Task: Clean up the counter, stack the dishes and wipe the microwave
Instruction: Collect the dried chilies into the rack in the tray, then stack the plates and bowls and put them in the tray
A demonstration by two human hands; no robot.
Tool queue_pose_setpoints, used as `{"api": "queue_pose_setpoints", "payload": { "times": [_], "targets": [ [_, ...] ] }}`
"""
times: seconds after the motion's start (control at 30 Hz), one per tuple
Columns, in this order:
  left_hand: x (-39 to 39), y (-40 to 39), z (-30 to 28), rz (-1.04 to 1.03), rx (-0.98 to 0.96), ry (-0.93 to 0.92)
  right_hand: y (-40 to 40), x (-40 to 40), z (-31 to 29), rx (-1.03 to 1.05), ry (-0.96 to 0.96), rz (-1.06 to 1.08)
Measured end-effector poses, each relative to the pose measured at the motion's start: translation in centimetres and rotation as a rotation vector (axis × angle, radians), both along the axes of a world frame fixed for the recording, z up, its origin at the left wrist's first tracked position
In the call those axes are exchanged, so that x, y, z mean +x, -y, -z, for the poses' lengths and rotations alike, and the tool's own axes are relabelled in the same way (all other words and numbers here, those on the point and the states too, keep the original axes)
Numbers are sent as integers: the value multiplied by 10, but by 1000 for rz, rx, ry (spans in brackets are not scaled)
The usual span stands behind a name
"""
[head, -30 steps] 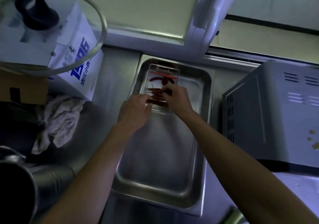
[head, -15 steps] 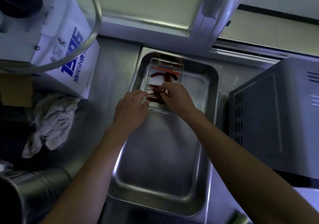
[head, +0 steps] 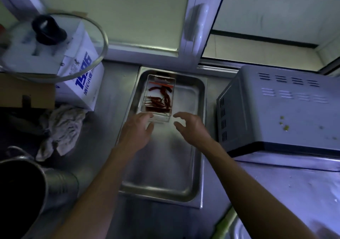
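Observation:
A clear plastic box of dried red chillies (head: 159, 96) lies in the far end of a deep steel tray (head: 199, 121) on the counter. My left hand (head: 137, 132) hovers just in front of the box's near edge, fingers relaxed, its fingertips at or over the box's near left corner. My right hand (head: 191, 126) is apart from the box to the right, over the tray, fingers spread and loosely curved, holding nothing. The grey microwave (head: 279, 110) stands to the right of the tray, with yellowish crumbs (head: 284, 125) on its top.
A crumpled cloth (head: 60, 126) lies on the counter left of the tray. Behind it stand a white and blue carton (head: 81, 80) and a glass pot lid (head: 49, 45). A steel pot (head: 24, 187) fills the lower left. A window frame (head: 195, 32) runs behind.
Both hands have come off the chilli box and drawn back towards me; the right hand has moved to the right. The box stays in the tray.

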State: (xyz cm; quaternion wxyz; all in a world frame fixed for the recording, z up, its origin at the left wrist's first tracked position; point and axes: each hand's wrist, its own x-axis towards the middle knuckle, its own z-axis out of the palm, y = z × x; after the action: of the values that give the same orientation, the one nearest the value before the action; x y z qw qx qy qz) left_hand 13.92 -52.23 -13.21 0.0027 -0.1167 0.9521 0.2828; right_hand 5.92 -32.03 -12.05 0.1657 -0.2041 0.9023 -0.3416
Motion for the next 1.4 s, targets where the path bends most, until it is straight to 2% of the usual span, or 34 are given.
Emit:
{"api": "queue_pose_setpoints", "payload": {
  "times": [0.23, 0.47, 0.8, 1.07, 1.4],
  "targets": [
    [39, -54, -25, 57, -40, 37, -66, 73, -13, 54, 27, 7],
    [83, -120, -36, 135, -16, 17, -147, 135, -13, 38, 55, 103],
    [168, -276, -48, 307, -73, -11, -296, 246, -20, 24, 24, 286],
    [221, -409, -64, 562, -113, -48, -430, 345, -41, 42, -88, 476],
    [267, -544, -80, 838, -195, -45, -547, 443, -54, 10, -69, 763]
  ]
}}
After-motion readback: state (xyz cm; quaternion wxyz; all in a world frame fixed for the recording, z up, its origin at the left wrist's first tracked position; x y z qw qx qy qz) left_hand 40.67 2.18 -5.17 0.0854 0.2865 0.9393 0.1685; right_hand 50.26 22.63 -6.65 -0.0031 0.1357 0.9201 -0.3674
